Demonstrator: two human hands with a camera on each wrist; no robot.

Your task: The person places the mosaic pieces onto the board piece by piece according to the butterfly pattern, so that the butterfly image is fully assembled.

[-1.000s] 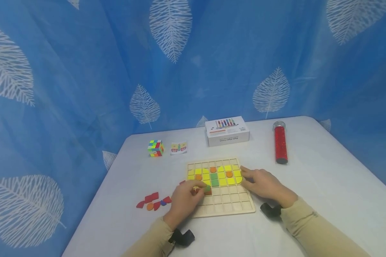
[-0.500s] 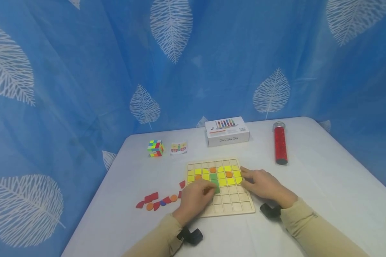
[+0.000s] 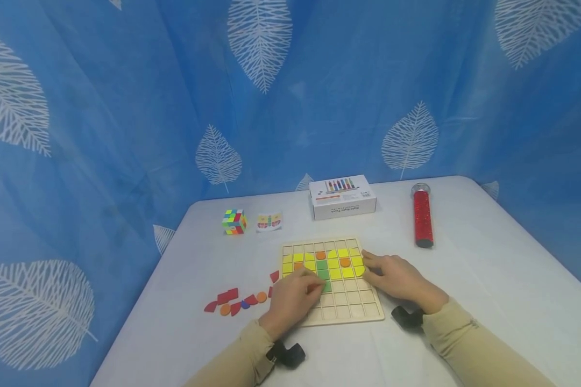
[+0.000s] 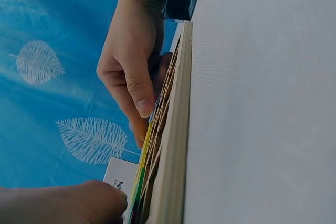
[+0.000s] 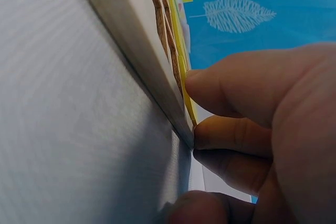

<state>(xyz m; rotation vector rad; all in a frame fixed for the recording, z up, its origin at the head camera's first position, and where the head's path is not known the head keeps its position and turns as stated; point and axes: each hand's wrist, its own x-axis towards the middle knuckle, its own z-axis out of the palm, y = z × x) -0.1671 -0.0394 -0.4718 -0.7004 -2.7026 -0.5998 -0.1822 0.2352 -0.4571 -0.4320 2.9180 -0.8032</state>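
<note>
The wooden grid board (image 3: 344,312) lies on the table, its upper rows filled with yellow tiles (image 3: 338,273) and orange discs (image 3: 345,262). A column of green squares (image 3: 321,265) runs down its middle. My left hand (image 3: 292,295) is over the board's left part, thumb and index finger pinching at the lowest green square (image 3: 327,286), which is partly hidden. In the left wrist view that fingertip sits right by the green edge. My right hand (image 3: 399,277) holds the board's right edge, thumb (image 5: 202,85) on the yellow tile side and fingers against the rim.
Left of the board lie loose red pieces (image 3: 228,295), orange discs (image 3: 262,297) and a blue piece (image 3: 245,305). Behind stand a puzzle cube (image 3: 234,222), a picture card (image 3: 269,222) and a white box (image 3: 344,204). A red glittery tube (image 3: 423,220) lies at right.
My left hand has moved right across the board, carrying a green square from left of the column to its lower end. An orange disc at left came into sight. My right hand stayed put.
</note>
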